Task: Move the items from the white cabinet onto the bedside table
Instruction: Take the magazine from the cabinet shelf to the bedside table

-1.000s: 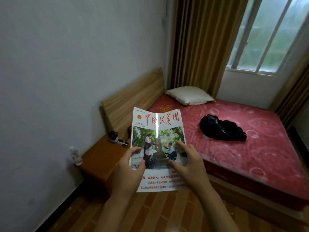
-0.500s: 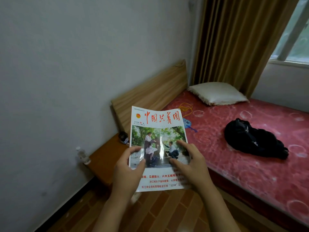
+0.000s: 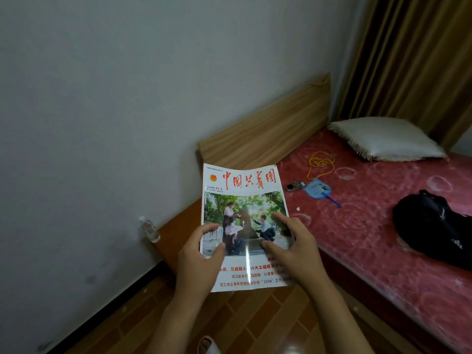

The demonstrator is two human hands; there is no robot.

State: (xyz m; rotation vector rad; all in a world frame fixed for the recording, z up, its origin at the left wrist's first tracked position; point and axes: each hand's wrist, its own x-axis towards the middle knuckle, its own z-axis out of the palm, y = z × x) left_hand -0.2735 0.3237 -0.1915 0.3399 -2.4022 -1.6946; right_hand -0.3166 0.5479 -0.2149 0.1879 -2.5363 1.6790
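I hold a magazine (image 3: pixel 244 200) with red Chinese title lettering and a cover photo of people under trees, face up in front of me. My left hand (image 3: pixel 198 254) grips its left edge with the thumb on the cover. My right hand (image 3: pixel 293 247) grips the right side, thumb and fingers spread on the cover. The magazine hangs above the orange-brown bedside table (image 3: pixel 178 229), which stands between the wall and the bed and is largely hidden behind the magazine. The white cabinet is out of view.
A clear plastic bottle (image 3: pixel 149 229) stands by the wall at the table's left corner. The bed (image 3: pixel 370 226) with red mattress carries a white pillow (image 3: pixel 385 139), yellow cord (image 3: pixel 320 164), blue item (image 3: pixel 318 190) and black bag (image 3: pixel 434 226). A wooden headboard (image 3: pixel 268 129) lines the wall.
The view has swung left and closer to the bedside table; the window has left the frame. Both hands keep the same hold on the magazine.
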